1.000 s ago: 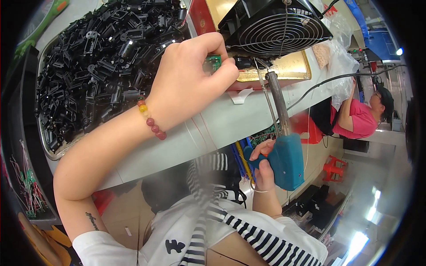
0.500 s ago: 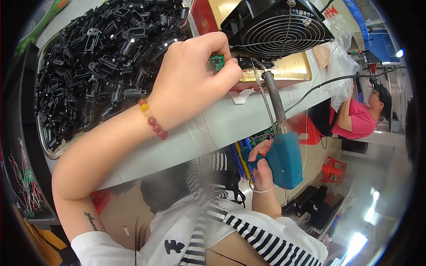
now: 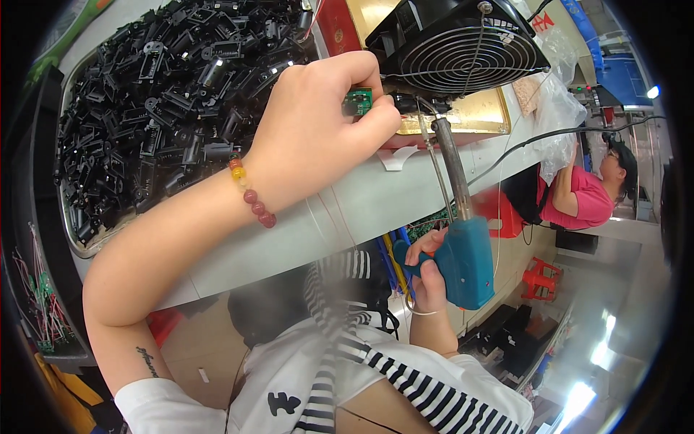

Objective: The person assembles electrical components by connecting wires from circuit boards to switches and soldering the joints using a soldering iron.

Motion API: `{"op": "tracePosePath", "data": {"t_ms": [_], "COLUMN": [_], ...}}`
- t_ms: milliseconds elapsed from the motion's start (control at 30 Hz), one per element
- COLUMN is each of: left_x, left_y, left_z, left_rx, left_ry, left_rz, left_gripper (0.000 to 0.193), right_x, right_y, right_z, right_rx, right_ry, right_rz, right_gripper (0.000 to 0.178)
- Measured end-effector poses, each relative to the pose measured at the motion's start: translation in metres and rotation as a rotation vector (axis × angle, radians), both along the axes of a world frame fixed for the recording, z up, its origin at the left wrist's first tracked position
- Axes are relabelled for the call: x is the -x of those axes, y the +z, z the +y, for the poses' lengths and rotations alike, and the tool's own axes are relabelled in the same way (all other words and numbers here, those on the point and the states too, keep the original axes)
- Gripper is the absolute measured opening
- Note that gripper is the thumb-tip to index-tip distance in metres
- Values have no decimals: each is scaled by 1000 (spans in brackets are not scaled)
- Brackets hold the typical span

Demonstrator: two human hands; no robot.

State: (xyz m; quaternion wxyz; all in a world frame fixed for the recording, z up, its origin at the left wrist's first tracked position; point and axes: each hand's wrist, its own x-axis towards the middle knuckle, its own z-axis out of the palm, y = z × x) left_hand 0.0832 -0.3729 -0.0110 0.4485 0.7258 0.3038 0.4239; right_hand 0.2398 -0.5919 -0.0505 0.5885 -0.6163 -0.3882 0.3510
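My left hand [image 3: 311,130], wearing a bead bracelet, is closed on a small green circuit board [image 3: 363,100]. Most of the board is hidden behind my curled fingers. Beyond the fingertips, black parts lie on the gold top of a box [image 3: 481,116]. My right hand [image 3: 431,278] grips a teal soldering gun [image 3: 468,264] by its handle, with fingers at the trigger. Its metal barrel points up toward my left fingertips, and a thin feed tube [image 3: 441,177] runs beside it. The hot tip is close to the black parts; whether it touches cannot be made out.
A tray [image 3: 72,235] heaped with black plastic holders fills the left of the table. A black fan [image 3: 470,61] with a wire guard stands above the gold box. The gun's black cable [image 3: 549,130] runs off right. Another person [image 3: 578,192] sits at the right.
My left hand, the board, the fan and the box appear slightly further right in the picture. Both hands keep the same grip, and the soldering gun stays almost in place.
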Motion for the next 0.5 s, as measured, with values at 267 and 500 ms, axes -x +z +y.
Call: {"op": "tracePosePath", "data": {"t_ms": [267, 500], "left_x": [-1, 0], "left_y": [0, 0], "left_z": [0, 1], "left_rx": [3, 19], "left_ry": [0, -8], "left_rz": [-12, -3], "left_gripper": [17, 17], "right_x": [6, 8], "right_y": [-5, -14], "right_z": [3, 5], "right_rx": [-28, -46], "right_ry": [-32, -57], "right_rz": [90, 8], "right_gripper": [40, 40]}}
